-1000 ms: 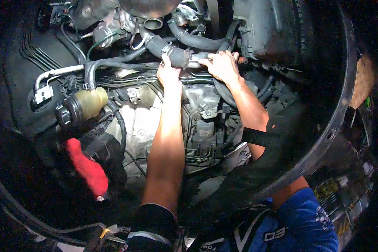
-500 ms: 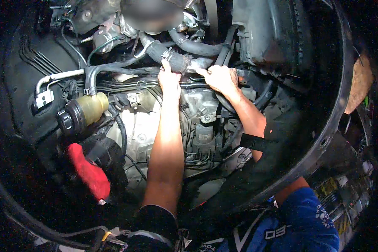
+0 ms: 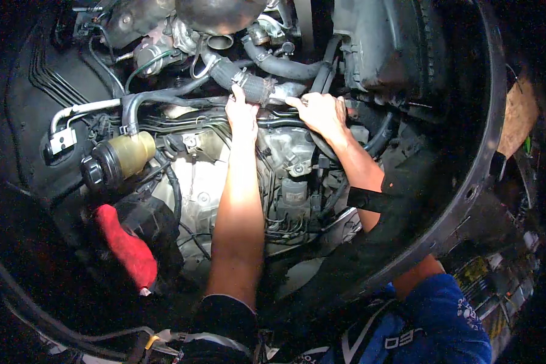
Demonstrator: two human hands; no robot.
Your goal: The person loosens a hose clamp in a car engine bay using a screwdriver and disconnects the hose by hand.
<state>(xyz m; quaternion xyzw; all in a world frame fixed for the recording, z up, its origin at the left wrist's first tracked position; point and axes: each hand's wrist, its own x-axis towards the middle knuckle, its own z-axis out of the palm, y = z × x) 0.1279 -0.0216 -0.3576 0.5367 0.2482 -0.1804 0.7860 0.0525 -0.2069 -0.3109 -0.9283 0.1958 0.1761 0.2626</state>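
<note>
A dark ribbed rubber hose [image 3: 242, 82] with metal clamps slants across the top middle of the engine bay. My left hand [image 3: 242, 115] grips its lower side, thumb up near a clamp and fingers mostly hidden beneath. Just right of the hose's frayed end, my right hand [image 3: 323, 115] is closed, a digit stretched toward that end. A slim pale metal shaft [image 3: 277, 100] runs from this hand to the hose end, and a reddish piece shows past the hand's far side. They may belong to one tool, whose kind I cannot make out.
A yellowed reservoir with black cap [image 3: 130, 155] stands left, above a red cloth-like cover [image 3: 127, 246]. Metal lines and hoses [image 3: 188, 124] cross below the hands. A large black housing [image 3: 385, 48] fills the upper right. The curved body edge [image 3: 485, 164] borders the right.
Both hands keep nearly the same places at the hose. My left hand has shifted slightly left; the view has moved a little.
</note>
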